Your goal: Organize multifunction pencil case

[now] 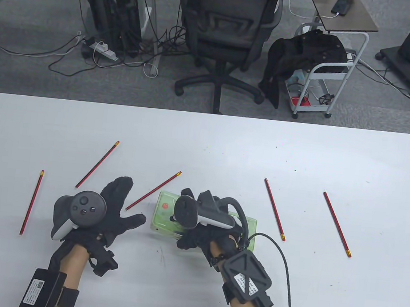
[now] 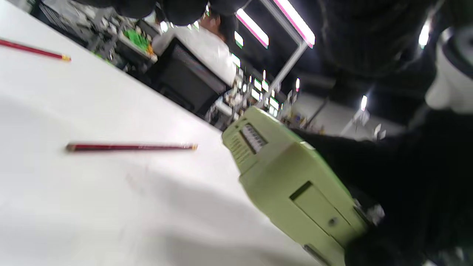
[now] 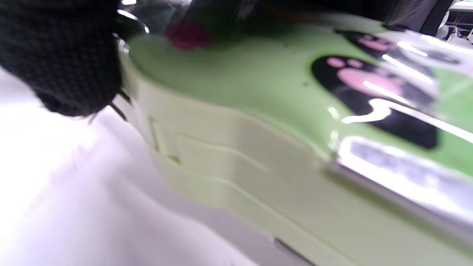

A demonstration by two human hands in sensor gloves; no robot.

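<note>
**Case steadied, pencils waiting**

Nearest the person, the right hand (image 1: pixel 197 229) lies over the green pencil case (image 1: pixel 164 211), its gloved fingers curled round the body so that the case is gripped and, judging by the left wrist view, tipped up off the worktop (image 1: pixel 228 145) at one end. That hold looks meant to keep the case from sliding while its lid or a side compartment is worked; the right wrist view shows the stepped side wall and a glossy printed top, closed as far as I can tell.

Just to the left, the left hand (image 1: pixel 111 209) hovers with fingers spread and holding nothing, its thumb pointing at the case's near end. It seems placed to help open the case or to reach a pencil.

The closest pencil (image 1: pixel 153 191) lies diagonally between the two hands, its far end just beyond the case's corner, so it is the easiest first pick. A second (image 1: pixel 97 164) and third (image 1: pixel 31 202) lie further left, apart from one another. On the right, two more (image 1: pixel 274 210) (image 1: pixel 337 224) lie well apart from the case. All five are loose on the worktop, so the sorting has hardly begun.

Beyond the worktop's far edge stand an office chair (image 1: pixel 225 27) and a small white cart (image 1: pixel 326 75).
</note>
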